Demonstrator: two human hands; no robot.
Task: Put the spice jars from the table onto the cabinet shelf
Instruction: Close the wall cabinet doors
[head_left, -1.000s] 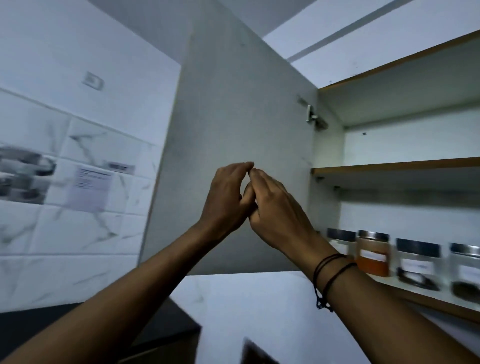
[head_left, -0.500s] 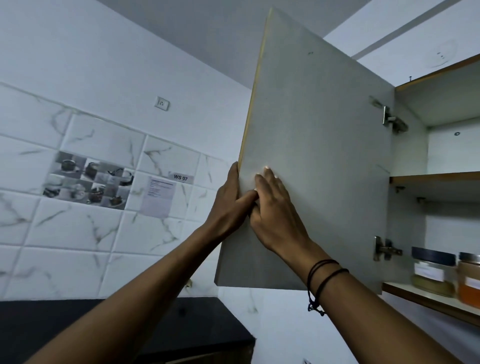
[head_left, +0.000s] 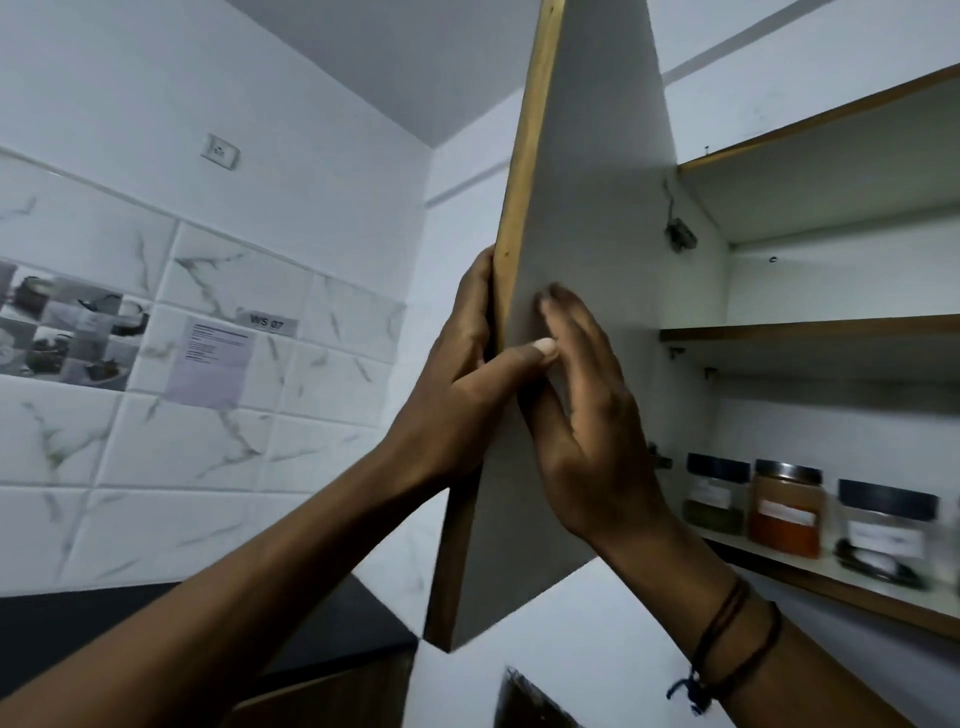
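Observation:
The grey cabinet door (head_left: 597, 218) with a wooden edge stands swung out, seen almost edge-on. My left hand (head_left: 467, 384) grips that edge, fingers behind it and thumb across the inner face. My right hand (head_left: 587, 415) presses flat with straight fingers on the inner face. On the lower cabinet shelf (head_left: 852, 587) at the right stand spice jars: a green-filled jar (head_left: 714, 501), an orange-filled jar (head_left: 787, 514) and a dark-lidded clear jar (head_left: 883, 530). The table is out of view.
A bare upper shelf (head_left: 810, 330) sits above the jars. Door hinges (head_left: 680, 236) show at the cabinet side. A tiled wall (head_left: 208, 405) with a paper notice is at the left, above a black counter (head_left: 78, 634).
The door has swung further round, now nearly edge-on. My left hand moved from touching the right hand to gripping the door edge. More jars have come into view.

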